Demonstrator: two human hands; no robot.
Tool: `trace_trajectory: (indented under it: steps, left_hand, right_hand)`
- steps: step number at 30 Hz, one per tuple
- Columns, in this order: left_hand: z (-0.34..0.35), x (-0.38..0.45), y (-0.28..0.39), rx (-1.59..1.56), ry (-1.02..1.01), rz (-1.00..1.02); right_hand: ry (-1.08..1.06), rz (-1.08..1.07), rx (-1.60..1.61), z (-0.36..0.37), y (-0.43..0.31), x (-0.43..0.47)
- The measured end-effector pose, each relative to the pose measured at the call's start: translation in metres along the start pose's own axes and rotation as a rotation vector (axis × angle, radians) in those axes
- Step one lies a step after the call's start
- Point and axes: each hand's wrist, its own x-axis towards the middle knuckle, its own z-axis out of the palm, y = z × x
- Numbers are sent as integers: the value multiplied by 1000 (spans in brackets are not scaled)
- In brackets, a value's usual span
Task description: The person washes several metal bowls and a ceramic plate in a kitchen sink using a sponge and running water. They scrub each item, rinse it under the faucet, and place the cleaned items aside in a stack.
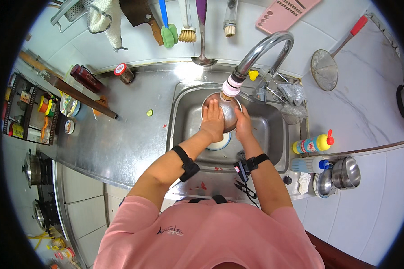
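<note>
A stainless steel bowl (229, 116) is held under the faucet's pink and white nozzle (231, 88), above the sink basin (262, 144). My right hand (241, 122) grips the bowl's right side, thumb near the rim. My left hand (214, 121) lies flat with its fingers extended over the bowl's left part; whether its palm presses on the inside cannot be told. Below the bowl, a white plate with a blue rim (220, 144) rests in the basin, partly hidden by my left hand. A dark mesh scrubber (241, 155) lies near the basin's front wall.
The chrome faucet (262, 47) arches over the sink. Right of it stand a yellow bottle (313, 144), a clear bottle with a blue cap (309, 165) and stacked steel bowls (346, 172). Black scissors (245, 189) lie at the front edge. A cucumber slice (149, 112) is on the left counter.
</note>
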Motion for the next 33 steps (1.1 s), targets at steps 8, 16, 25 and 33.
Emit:
trace_trajectory:
  steps: [8,16,25,33]
  left_hand:
    - [-1,-21,-25,215,-265,420]
    - [-8,-13,-35,584,121,278]
    - [18,-32,12,-463,16,315]
    - [-1,-21,-21,358,121,278]
  right_hand:
    - [36,14,-311,-13,-23,2]
    - [-60,93,-77,-9,-21,1]
    - [208,18,-202,3,-14,-4]
    - [-1,92,-127,-3,-34,0]
